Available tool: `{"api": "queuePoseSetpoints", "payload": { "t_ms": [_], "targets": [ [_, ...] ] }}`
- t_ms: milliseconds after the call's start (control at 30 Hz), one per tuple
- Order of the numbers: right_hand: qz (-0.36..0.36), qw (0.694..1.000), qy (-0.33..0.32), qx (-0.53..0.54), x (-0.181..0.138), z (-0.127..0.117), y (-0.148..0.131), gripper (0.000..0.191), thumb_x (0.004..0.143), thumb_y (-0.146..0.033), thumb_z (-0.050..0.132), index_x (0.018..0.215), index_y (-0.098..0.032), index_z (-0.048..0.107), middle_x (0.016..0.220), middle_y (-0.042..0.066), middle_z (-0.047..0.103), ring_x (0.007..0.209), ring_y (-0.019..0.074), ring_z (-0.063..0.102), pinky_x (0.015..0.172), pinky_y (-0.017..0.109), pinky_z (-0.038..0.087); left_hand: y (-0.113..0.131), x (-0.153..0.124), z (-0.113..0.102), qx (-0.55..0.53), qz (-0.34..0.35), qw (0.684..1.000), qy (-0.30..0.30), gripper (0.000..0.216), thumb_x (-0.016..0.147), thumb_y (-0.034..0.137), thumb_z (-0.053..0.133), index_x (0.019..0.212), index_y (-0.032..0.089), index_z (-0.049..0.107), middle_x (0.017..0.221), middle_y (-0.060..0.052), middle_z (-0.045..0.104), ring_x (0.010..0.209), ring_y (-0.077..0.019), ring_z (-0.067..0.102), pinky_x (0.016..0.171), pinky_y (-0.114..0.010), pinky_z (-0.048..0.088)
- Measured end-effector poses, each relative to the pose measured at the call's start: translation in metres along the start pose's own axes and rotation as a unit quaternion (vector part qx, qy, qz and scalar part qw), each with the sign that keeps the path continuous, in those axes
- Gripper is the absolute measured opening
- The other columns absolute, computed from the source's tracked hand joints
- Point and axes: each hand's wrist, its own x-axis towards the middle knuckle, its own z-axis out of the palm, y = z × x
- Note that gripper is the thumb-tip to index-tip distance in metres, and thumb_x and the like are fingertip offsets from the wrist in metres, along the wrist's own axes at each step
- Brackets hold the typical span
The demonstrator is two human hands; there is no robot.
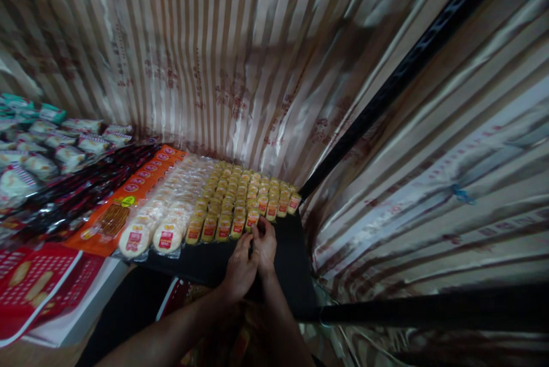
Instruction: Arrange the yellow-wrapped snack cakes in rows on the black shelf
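Rows of small yellow snack packets with red-and-white labels [223, 225] stand close together on a dark tabletop [291, 250]. At the front of these rows, my two hands meet at one yellow packet [252, 218]. My right hand [266, 244] has its fingers bent in around the lower end of that packet. Close against it, my left hand [241, 267] is curled, its fingertips at the same packet's lower left side. The fingers partly cover the packet's bottom.
Left of the yellow packets lie clear packs of round white crackers [135, 238], an orange snack bag [114, 215], dark glossy packets [64, 201] and white wrapped packets [40, 164]. A red basket [60, 281] is at lower left. Striped sheeting [240, 58] and a black pole [369, 110] border the table.
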Motion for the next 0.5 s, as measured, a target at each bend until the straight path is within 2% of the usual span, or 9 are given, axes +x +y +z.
{"api": "queuePoseSetpoints", "payload": {
  "t_ms": [133, 333, 433, 500],
  "targets": [
    [-0.037, 0.999, 0.027, 0.028, -0.003, 0.000, -0.001, 0.042, 0.077, -0.042, 0.049, 0.110, -0.017, 0.058, 0.108, 0.011, 0.060, 0.098, 0.0221, 0.057, 0.082, 0.034, 0.047, 0.002, 0.001, 0.001, -0.053, -0.004, 0.999, -0.006, 0.052, 0.078, 0.019, 0.042, 0.130, 0.012, 0.044, 0.141, -0.008, 0.040, 0.132, -0.0186, 0.032, 0.112, -0.029, 0.021],
    [-0.022, 0.997, -0.020, 0.068, -0.001, 0.005, 0.001, 0.041, 0.076, -0.037, 0.050, 0.112, -0.019, 0.058, 0.097, 0.006, 0.066, 0.087, 0.0190, 0.061, 0.080, 0.032, 0.047, -0.003, 0.011, 0.005, -0.100, -0.009, 0.995, -0.024, 0.053, 0.080, 0.023, 0.041, 0.132, 0.012, 0.042, 0.145, -0.008, 0.034, 0.135, -0.0191, 0.027, 0.113, -0.032, 0.017],
    [-0.039, 0.997, -0.029, 0.061, -0.001, 0.000, 0.001, 0.042, 0.076, -0.036, 0.049, 0.113, -0.019, 0.058, 0.104, 0.008, 0.064, 0.094, 0.0202, 0.059, 0.086, 0.035, 0.045, -0.006, 0.009, 0.007, -0.089, 0.005, 0.996, -0.017, 0.051, 0.080, 0.022, 0.041, 0.130, 0.012, 0.044, 0.143, -0.009, 0.037, 0.134, -0.0192, 0.029, 0.112, -0.033, 0.019],
    [-0.053, 0.997, -0.012, 0.047, -0.005, -0.005, -0.002, 0.042, 0.076, -0.037, 0.048, 0.112, -0.018, 0.059, 0.111, 0.010, 0.061, 0.102, 0.0215, 0.056, 0.092, 0.038, 0.042, -0.009, 0.002, 0.007, -0.064, 0.028, 0.998, -0.002, 0.049, 0.079, 0.020, 0.041, 0.127, 0.012, 0.046, 0.140, -0.011, 0.041, 0.131, -0.0194, 0.034, 0.111, -0.033, 0.023]
  ]
}}
